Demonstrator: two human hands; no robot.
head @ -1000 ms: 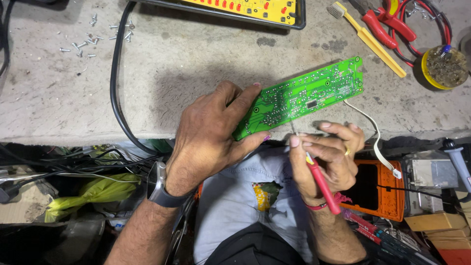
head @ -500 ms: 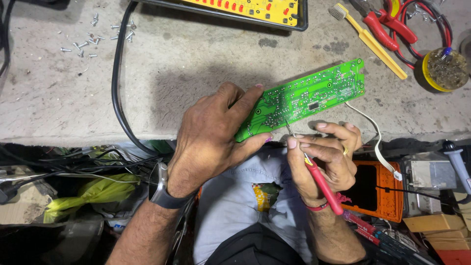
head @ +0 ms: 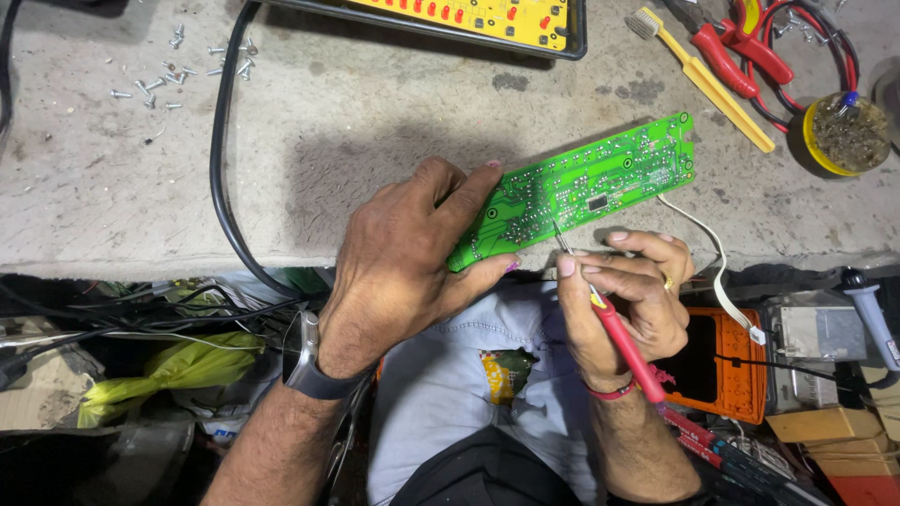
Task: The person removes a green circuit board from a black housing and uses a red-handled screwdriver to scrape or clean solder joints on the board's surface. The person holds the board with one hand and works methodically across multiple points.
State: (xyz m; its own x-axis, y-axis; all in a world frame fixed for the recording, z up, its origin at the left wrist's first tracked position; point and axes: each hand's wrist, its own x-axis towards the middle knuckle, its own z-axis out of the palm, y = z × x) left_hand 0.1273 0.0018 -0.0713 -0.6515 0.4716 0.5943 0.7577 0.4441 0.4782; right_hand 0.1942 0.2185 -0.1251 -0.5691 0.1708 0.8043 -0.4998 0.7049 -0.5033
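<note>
A long green circuit board (head: 600,183) lies tilted over the front edge of the grey workbench (head: 328,141), solder side up. My left hand (head: 412,253) grips its lower left end between thumb and fingers. My right hand (head: 623,300) holds a red-handled probe (head: 623,342) like a pen, and its thin metal tip touches the board near the middle of its lower edge. A white ribbon cable (head: 717,272) hangs from the board's right end down to a small white connector.
Several loose screws (head: 178,70) lie at the back left. A thick black cable (head: 220,159) crosses the bench. A yellow panel (head: 478,14), a yellow toothbrush (head: 703,80), red-handled pliers (head: 731,52) and a round yellow tin (head: 844,131) sit at the back. An orange meter (head: 727,375) lies below the bench edge.
The board and both hands have shifted very slightly; the probe tip stays on the board near its lower edge.
</note>
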